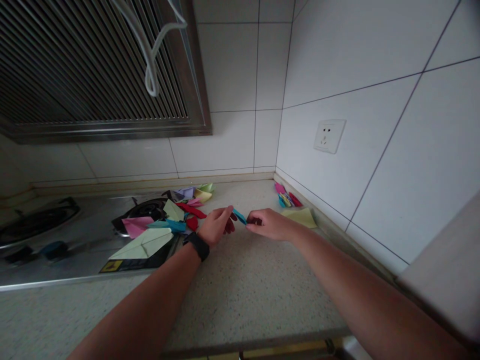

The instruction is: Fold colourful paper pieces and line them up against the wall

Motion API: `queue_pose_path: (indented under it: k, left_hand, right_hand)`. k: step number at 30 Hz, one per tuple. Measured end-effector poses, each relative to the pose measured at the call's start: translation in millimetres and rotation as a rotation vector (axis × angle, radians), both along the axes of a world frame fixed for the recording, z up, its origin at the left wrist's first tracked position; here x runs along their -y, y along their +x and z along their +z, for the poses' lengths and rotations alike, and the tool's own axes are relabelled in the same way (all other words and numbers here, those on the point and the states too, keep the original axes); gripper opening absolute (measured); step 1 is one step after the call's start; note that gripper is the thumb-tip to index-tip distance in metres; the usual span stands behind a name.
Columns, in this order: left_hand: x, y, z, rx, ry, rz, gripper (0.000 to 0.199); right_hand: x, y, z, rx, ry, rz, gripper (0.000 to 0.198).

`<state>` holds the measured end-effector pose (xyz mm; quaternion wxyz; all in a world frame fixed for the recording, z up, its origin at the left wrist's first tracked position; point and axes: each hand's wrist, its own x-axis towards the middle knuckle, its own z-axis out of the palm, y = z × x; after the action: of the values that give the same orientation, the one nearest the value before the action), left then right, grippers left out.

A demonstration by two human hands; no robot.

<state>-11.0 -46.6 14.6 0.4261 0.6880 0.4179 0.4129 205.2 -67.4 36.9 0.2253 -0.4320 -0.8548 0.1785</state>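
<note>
A small folded piece of blue paper [240, 216] is held between my two hands, just above the speckled countertop [247, 290]. My left hand [218, 223], with a black watch at the wrist, pinches its upper left end. At the lower right end, the fingers of my right hand [267, 223] close on it. Left of my hands lie several folded papers, among them a pale green paper plane [144, 244], a pink one [137, 226], a blue one [170, 225] and a red one [192, 210]. A yellow-green paper sheet [301, 217] lies beyond my right forearm.
A gas stove [86, 250] takes up the left side, with some folded papers on it. Small coloured folded papers [288, 198] sit by the right wall. Overhead at left is a range hood [101, 75] with a white cable [151, 70] hanging. The right wall has a socket [330, 136].
</note>
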Motion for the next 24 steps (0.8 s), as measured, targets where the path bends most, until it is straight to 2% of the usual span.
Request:
queue_pose_path:
  k: [6,9,12,19,22,24]
  left_hand:
    - [-4.7,0.8,-4.5,-0.018,0.069,-0.049,0.042]
    - [-5.5,0.5,-3.2,0.016,0.061,-0.054,0.035]
    - [-5.9,0.0,-0.4,0.049,0.05,-0.07,0.031]
    - [-9.1,0.1,-1.8,0.103,0.022,-0.083,0.026]
    - [-10.8,-0.2,-4.7,0.068,0.082,-0.057,0.028]
    - [-11.3,-0.7,-5.9,0.013,0.179,-0.022,0.032]
  right_hand:
    - [0.5,3.8,3.8,-0.037,-0.049,0.018,0.021]
    - [-3.9,7.5,2.7,-0.084,-0.103,0.014,0.02]
    - [-8.7,10.5,-0.4,-0.101,-0.099,-0.013,0.017]
    - [-11.4,14.3,-0.2,-0.134,0.088,-0.093,0.01]
    - [-10.6,17.6,3.7,-0.109,0.204,-0.13,0.006]
    - [-9.6,19.2,5.9,-0.062,0.265,-0.143,0.005]
